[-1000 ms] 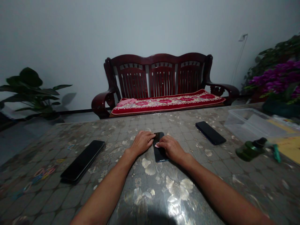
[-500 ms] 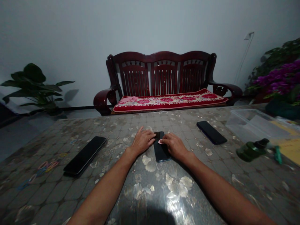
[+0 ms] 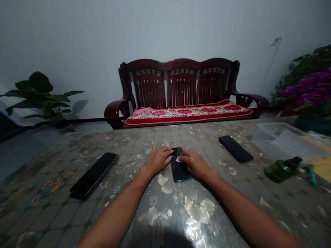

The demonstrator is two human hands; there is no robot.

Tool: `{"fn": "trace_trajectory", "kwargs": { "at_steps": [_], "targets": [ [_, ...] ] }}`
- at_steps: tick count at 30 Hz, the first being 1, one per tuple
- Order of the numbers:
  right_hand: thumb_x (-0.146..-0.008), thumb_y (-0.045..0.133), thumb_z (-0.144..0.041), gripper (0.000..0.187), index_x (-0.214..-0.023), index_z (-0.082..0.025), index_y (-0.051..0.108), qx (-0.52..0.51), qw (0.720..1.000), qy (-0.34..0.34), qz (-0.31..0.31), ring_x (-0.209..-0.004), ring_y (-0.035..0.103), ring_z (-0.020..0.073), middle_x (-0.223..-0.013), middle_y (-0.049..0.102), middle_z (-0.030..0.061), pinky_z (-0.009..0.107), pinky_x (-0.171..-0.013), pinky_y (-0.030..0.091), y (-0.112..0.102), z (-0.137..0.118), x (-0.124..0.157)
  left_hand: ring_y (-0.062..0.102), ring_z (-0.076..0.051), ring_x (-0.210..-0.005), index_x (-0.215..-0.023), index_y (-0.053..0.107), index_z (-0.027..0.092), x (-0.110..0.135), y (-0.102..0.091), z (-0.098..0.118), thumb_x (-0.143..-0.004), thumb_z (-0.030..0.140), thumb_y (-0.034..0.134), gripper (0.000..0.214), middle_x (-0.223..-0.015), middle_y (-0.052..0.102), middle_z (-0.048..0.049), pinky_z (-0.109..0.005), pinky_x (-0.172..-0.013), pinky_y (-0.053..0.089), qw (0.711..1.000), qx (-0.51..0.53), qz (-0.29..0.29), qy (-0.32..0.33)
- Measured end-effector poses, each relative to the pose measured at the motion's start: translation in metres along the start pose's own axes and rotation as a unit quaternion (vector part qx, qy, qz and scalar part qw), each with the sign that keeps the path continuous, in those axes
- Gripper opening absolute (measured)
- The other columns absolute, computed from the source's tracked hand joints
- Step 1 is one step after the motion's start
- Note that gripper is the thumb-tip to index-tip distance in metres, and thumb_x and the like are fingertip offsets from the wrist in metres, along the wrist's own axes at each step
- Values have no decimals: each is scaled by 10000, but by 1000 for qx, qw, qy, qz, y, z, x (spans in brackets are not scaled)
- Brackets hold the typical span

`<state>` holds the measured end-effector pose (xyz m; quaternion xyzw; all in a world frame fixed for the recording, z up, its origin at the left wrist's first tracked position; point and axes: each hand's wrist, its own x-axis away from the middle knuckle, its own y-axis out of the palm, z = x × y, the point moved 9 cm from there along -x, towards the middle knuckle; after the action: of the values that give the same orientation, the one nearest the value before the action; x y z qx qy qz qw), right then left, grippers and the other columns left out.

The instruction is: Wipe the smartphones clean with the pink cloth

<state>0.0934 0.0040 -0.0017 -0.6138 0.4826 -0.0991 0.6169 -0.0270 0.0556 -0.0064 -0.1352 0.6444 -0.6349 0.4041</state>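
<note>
A dark smartphone [image 3: 180, 171] lies flat on the patterned table in front of me. My left hand [image 3: 158, 158] rests at its left edge, fingers stretched out and spread, with fingertips and thumb touching the phone's side. Over the phone's right side, my right hand [image 3: 193, 162] pinches a small pink cloth [image 3: 178, 159] against the screen. Most of that cloth is hidden under the fingers.
Another black phone [image 3: 95, 175] lies to the left, near several coloured rubber bands [image 3: 53, 185]. Rightward are a dark phone [image 3: 236, 148], a clear plastic box [image 3: 274, 137], a green bottle [image 3: 280, 170] and a yellow sheet [image 3: 322, 165]. A wooden bench [image 3: 181, 88] stands beyond the table [image 3: 144, 213].
The whole view has shifted slightly, so everything sits a little lower. Both hands keep nearly the same place on the phone, and the right hand still pinches the pink cloth.
</note>
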Motion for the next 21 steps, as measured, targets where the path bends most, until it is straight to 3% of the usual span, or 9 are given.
{"fn": "trace_trajectory", "kwargs": {
  "at_steps": [3,11,21],
  "targets": [
    [-909,594,-51,253,-1037,-188,764,1,1000,18,19,-902,588,212,-931,692,81,313,-780,464,0,9,-1,687,-232,-1102,-1144,750,274,0,0,1,-934,223,625,249,-1161,759,-48,-588,-1256,70,1000,1,-4,-2],
    [-884,541,4,346,-1072,-197,752,-46,998,9,39,-903,590,210,-951,685,77,316,-786,478,-2,5,11,695,-234,-1099,-1161,736,265,1,1,0,-939,227,636,247,-1171,755,-44,-616,-1243,101,1000,2,-6,-9],
    [-861,554,26,348,-992,-217,767,-99,993,24,61,-875,608,196,-892,692,55,315,-793,472,-2,8,11,688,-242,-1118,-1164,728,262,4,2,1,-943,217,625,248,-1214,740,-61,-633,-1242,97,1000,4,-3,-13]
  ]
}}
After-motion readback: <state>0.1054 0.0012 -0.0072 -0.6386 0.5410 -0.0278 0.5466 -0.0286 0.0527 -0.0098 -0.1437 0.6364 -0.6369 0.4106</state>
